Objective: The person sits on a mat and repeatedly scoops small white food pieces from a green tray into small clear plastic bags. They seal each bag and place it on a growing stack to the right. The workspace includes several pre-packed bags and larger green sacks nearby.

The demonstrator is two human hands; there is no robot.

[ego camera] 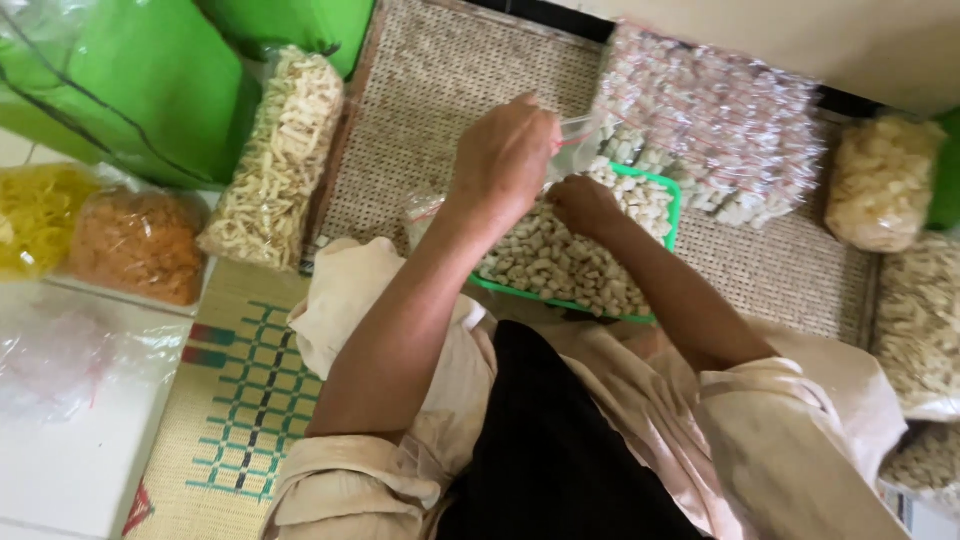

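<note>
My left hand (505, 155) pinches the rim of a small clear plastic bag (580, 135) and holds it open above a green tray (672, 205). The tray is heaped with small whitish snack pieces (560, 262). My right hand (583, 203) rests in the pile right under the bag's mouth, fingers curled into the pieces; whether it holds any is hidden. Both forearms reach forward over my lap, which is covered by pale cloth and a dark garment.
The tray sits on a woven mat (440, 90). A stack of filled small bags (715, 130) lies behind the tray. Large bags of pale snacks stand at left (280, 150) and right (885, 180). Orange (140, 245) and yellow (35, 215) snack bags lie far left beside green sacks (140, 80).
</note>
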